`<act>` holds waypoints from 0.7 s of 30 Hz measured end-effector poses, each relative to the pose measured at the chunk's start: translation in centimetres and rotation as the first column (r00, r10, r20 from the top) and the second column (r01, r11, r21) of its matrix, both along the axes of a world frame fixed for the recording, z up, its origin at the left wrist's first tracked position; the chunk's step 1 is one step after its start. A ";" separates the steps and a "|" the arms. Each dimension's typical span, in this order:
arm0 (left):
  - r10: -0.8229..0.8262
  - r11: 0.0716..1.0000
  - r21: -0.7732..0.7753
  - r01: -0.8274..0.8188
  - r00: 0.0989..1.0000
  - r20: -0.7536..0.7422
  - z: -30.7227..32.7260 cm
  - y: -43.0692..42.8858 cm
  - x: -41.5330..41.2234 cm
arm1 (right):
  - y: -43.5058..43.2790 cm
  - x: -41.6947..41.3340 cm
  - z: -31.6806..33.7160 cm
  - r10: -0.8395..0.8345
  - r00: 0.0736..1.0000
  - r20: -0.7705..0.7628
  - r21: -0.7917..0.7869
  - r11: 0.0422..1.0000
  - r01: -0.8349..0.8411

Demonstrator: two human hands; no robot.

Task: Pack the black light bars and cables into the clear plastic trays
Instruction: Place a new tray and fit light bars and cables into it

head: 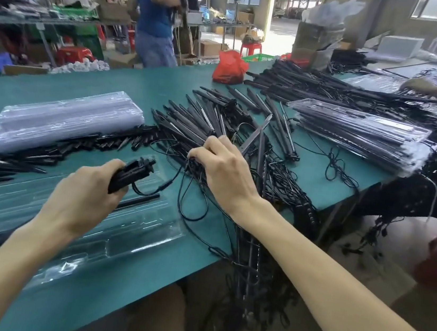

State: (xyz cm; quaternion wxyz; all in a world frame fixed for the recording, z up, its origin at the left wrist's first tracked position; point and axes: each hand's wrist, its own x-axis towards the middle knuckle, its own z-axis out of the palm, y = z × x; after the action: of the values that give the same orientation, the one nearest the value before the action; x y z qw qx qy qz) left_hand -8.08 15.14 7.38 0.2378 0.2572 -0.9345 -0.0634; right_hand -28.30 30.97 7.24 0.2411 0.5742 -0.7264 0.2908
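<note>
My left hand (88, 192) grips the ends of a few black light bars (133, 169) over a clear plastic tray (130, 234) lying on the green table in front of me. One black bar (140, 201) lies in the tray. My right hand (222, 168) reaches into the fanned pile of loose black light bars (204, 119), its fingers curled round a bundle of thin black cables (192, 162). Tangled cables (255, 253) spill over the table's near edge.
A stack of empty clear trays (62, 119) lies at the left. Packed trays (360, 134) are stacked at the right, with more bars (319, 84) and a red bag (229, 66) behind. Another person's hand (422, 86) works at far right. A person in blue (154, 12) stands beyond the table.
</note>
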 end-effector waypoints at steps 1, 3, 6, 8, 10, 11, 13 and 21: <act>0.001 1.000 0.005 -0.002 1.000 0.031 -0.3 0.1 -0.2 | 0.3 -0.4 -0.4 -0.002 0.999 0.041 0.044 0.999 0.000; -0.001 1.000 0.026 -0.001 0.996 0.090 -1.0 0.2 -0.4 | 1.2 -1.2 -1.1 -0.013 0.989 0.144 0.127 0.992 -0.005; -0.019 0.998 0.060 0.008 0.984 0.177 -2.2 0.6 -0.9 | 3.2 -2.2 -1.4 -0.048 0.969 0.243 0.071 0.997 0.032; -0.008 0.997 0.071 -0.007 0.977 0.213 -2.8 0.8 -1.1 | 4.2 -3.6 -1.0 -0.156 0.938 0.308 -0.021 0.985 0.171; 0.020 0.997 0.072 -0.036 0.978 0.209 -3.1 0.8 -1.2 | 5.0 -5.6 -0.4 -0.307 0.846 0.436 0.002 0.940 0.341; 0.030 0.996 0.073 -0.046 0.977 0.210 -3.2 0.8 -1.3 | 5.4 -6.7 -0.1 -0.363 0.767 0.529 0.067 0.919 0.389; 0.020 0.993 0.107 -0.045 0.975 0.222 -3.0 1.0 -1.7 | 6.2 -8.3 0.3 -0.394 0.612 0.686 0.188 0.908 0.375; -0.180 0.937 0.338 0.092 0.955 0.238 0.5 2.5 -3.7 | 6.8 -9.8 0.0 -0.082 0.358 0.930 -0.014 0.966 0.260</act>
State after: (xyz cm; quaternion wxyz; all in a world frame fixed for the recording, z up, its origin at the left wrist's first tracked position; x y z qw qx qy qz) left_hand -11.79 17.62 7.88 0.0604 0.2331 -0.9503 -0.1972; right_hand -38.11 37.81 7.26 -0.1309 0.2140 -0.7667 0.5910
